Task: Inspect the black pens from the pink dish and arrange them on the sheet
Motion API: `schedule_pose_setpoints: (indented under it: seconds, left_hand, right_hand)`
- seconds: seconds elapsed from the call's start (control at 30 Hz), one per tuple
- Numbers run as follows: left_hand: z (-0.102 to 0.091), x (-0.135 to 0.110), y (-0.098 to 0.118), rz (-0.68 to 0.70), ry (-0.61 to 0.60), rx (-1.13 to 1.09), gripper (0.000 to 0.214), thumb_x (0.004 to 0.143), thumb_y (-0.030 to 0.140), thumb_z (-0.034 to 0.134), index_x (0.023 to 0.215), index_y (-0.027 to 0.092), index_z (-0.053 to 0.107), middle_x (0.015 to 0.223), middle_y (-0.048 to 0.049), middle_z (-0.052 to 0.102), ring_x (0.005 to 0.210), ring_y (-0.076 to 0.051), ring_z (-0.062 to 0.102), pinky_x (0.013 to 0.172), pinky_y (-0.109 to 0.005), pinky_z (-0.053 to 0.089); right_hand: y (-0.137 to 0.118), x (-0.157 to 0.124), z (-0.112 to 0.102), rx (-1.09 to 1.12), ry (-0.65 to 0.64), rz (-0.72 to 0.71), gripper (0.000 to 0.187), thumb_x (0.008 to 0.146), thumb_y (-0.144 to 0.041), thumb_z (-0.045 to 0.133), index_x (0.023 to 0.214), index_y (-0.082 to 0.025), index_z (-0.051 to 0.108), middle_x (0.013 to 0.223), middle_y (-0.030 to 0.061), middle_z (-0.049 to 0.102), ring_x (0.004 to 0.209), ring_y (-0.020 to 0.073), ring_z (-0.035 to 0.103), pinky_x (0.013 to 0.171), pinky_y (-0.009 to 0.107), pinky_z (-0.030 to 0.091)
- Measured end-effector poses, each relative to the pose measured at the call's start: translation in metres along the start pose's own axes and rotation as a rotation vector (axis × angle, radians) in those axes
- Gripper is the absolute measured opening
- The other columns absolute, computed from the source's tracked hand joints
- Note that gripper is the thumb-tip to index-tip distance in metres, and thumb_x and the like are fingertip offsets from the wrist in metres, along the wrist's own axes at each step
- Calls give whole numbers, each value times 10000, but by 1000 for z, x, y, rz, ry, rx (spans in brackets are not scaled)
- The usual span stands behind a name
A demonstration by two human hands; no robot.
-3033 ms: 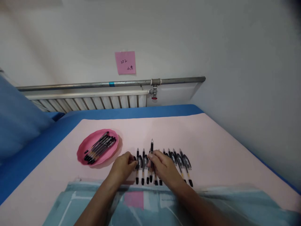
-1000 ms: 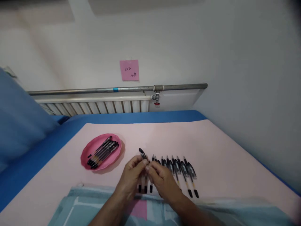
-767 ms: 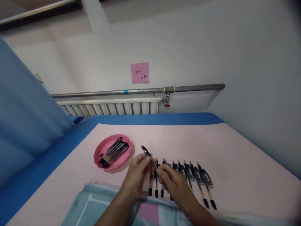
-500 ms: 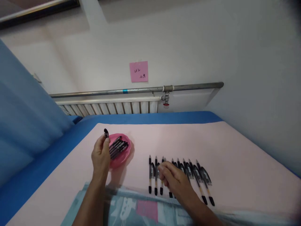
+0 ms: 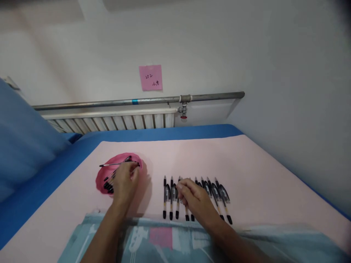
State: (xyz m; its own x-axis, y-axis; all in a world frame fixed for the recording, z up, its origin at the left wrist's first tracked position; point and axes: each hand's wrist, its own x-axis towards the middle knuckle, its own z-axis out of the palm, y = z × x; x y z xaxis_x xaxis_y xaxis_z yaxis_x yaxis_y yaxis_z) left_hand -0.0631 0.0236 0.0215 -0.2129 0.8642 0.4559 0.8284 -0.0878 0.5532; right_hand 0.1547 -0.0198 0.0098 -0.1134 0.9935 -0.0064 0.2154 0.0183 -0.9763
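Observation:
My left hand (image 5: 125,182) is over the pink bowl (image 5: 98,180), its fingertips closed on a slim pen (image 5: 112,164). That pen lies almost level across the bowl, pointed end to the left. More black pens (image 5: 109,187) rest inside, partly hidden by the hand. My right hand (image 5: 196,199) hovers over a row of uncapped pens, fingers curled in a pinch; whatever they hold is hidden. Each visible pen (image 5: 164,197) in the row points away from me, and black clip caps (image 5: 224,193) lie beside several of them. The hand covers the row's middle.
Pink sheeting covers the table (image 5: 274,190), with a blue border (image 5: 164,134) at the back. A patterned teal cloth (image 5: 137,237) lies along the front. Behind are a radiator (image 5: 131,122), a metal pipe (image 5: 109,103) and a pink note (image 5: 150,77). A blue curtain (image 5: 24,138) hangs at left.
My left hand has moved from the bowl's left side to over it, and the pen in it has turned from upright to nearly level. My right hand stays at the row. The camera view has shifted.

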Motion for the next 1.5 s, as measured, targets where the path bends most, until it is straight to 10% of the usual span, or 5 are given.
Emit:
schedule_pose_setpoints:
  seconds: [0.17, 0.27, 0.87, 1.3, 1.5]
  left_hand:
    - [23, -36, 32, -22, -543, -177, 91, 717, 287, 525, 704, 204, 558, 651, -5, 573, 594, -146, 499, 559, -239, 313]
    - [31, -44, 34, -68, -661, -73, 41, 675, 228, 528, 693, 201, 554, 650, -18, 595, 588, -151, 507, 547, -243, 278]
    - [35, -40, 32, -130, -575, 98, 118, 701, 274, 516, 623, 186, 521, 630, -126, 624, 685, -261, 597, 624, -310, 348]
    - [26, -48, 54, 12, -663, -540, 173, 768, 340, 511, 847, 193, 553, 697, 7, 562, 625, -123, 512, 570, -214, 370]
    - [43, -40, 39, -71, -612, -104, 158, 769, 333, 496, 775, 185, 552, 705, -9, 599, 650, -135, 531, 598, -234, 356]
  right_hand:
    - [-5, 0, -1, -5, 27, -7, 192, 810, -330, 425, 701, -194, 506, 601, -21, 496, 530, 99, 449, 478, 205, 358]
    - [-6, -1, -1, -27, 34, -8, 186, 807, -318, 426, 705, -191, 515, 600, -23, 495, 532, 98, 444, 487, 208, 357]
    - [2, 0, 0, -110, 2, -46, 183, 824, -312, 426, 720, -194, 520, 614, -30, 512, 554, 99, 464, 528, 213, 353]
    - [-1, 3, -1, -72, 57, -12, 261, 841, -356, 406, 650, -193, 478, 550, -38, 461, 539, 103, 460, 529, 215, 365]
    - [-7, 2, -8, -19, 88, 27, 270, 833, -386, 422, 658, -193, 492, 513, -48, 472, 486, 96, 448, 506, 213, 362]
